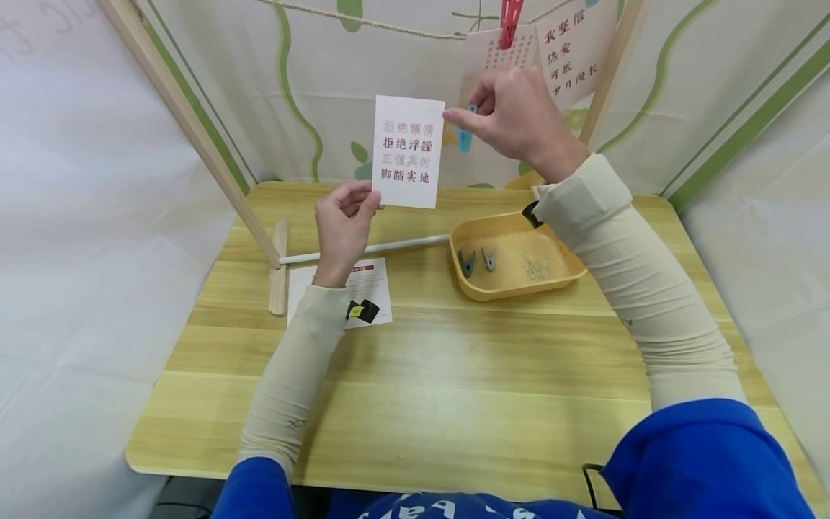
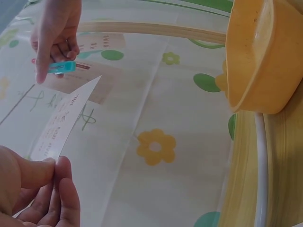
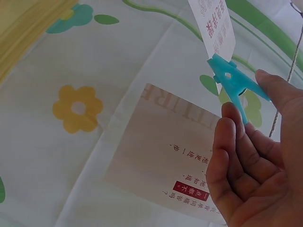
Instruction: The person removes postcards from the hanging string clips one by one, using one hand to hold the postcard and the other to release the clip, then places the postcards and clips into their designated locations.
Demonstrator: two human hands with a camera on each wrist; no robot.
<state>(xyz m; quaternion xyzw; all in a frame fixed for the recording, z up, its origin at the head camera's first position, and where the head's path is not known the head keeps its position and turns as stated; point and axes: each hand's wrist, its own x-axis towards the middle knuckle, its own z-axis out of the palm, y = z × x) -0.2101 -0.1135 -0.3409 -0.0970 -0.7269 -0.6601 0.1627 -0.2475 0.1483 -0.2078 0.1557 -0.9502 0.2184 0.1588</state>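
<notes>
My left hand (image 1: 342, 225) pinches a white card (image 1: 410, 189) by its lower left corner, holding it upright above the table with its red and grey print facing me. To its right, my right hand (image 1: 521, 119) holds a light blue clothespin (image 3: 231, 81) between thumb and fingers. In the right wrist view, the jaws of the clothespin overlap the edge of the card. Beyond the hands, a rope (image 1: 389, 27) runs across the back. A red clothespin (image 1: 510, 21) hangs there with a printed card (image 1: 476, 61), partly hidden by my right hand.
A yellow tray (image 1: 483, 294) holds a green clothespin (image 1: 466, 264) and a grey clothespin (image 1: 489, 259). A white rod (image 1: 415, 243) runs left from it to a wooden post (image 1: 194, 130). A printed sheet (image 1: 376, 277) lies beneath my left arm. Another card (image 1: 577, 54) hangs at the right.
</notes>
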